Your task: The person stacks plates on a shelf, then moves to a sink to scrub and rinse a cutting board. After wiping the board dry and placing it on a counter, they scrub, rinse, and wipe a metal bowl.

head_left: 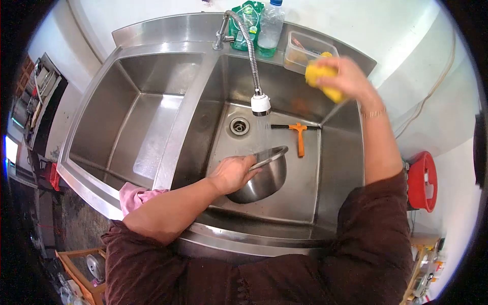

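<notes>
My left hand [233,174] grips the rim of a steel bowl [262,182], which is tilted inside the right sink basin. Water runs from the white spray head [261,104] of a flexible faucet down toward the bowl. Up at the right, near the back ledge, my right hand [345,80] is closed around a yellow sponge [320,76]. That hand is beside a clear plastic container [297,56]. A squeegee with an orange handle [300,140] lies on the basin floor behind the bowl. The bowl's inside is mostly hidden.
A green pouch [247,23] and a plastic bottle [270,30] stand on the back ledge. Left of the divider is a second basin [147,117]. A pink cloth [136,197] hangs over the front edge. At the right is a red basin [423,181].
</notes>
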A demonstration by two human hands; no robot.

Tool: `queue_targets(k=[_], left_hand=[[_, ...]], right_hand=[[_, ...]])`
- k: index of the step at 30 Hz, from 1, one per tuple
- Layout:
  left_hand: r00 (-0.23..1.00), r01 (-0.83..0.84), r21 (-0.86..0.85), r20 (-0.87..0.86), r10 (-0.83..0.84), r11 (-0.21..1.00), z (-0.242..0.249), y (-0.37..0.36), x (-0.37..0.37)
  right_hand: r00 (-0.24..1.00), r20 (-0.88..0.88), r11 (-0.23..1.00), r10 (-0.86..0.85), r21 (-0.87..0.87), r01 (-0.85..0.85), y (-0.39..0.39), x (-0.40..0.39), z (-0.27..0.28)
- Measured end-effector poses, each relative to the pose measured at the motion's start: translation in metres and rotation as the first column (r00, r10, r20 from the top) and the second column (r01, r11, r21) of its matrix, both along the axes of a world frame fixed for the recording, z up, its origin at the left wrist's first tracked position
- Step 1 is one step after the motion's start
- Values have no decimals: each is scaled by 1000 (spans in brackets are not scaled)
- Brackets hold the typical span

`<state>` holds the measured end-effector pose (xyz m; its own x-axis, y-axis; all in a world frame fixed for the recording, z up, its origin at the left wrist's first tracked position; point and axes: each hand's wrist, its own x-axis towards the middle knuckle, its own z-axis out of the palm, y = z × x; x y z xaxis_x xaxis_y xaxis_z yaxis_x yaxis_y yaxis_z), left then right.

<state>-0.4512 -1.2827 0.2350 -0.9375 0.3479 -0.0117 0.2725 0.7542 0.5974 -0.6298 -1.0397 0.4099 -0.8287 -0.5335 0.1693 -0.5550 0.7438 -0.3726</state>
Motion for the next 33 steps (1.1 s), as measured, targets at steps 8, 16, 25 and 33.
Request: queue_targets(k=[8, 16, 25, 33], left_hand=[[913, 404, -407, 135, -384, 819, -8, -7, 5], [942, 278, -616, 26, -334, 737, -30, -21, -12], [965, 120, 151, -249, -79, 981, -11, -10, -16], [954, -300, 242, 82, 289, 923, -8, -23, -31]], right_hand=[[922, -323, 956, -214, 126, 266, -19, -136, 1], [695, -611, 920, -379, -328, 214, -47, -104, -21], [818, 468, 902, 335, 92, -423, -44, 60, -60], [847, 523, 969, 97, -243, 38, -39, 97, -166]])
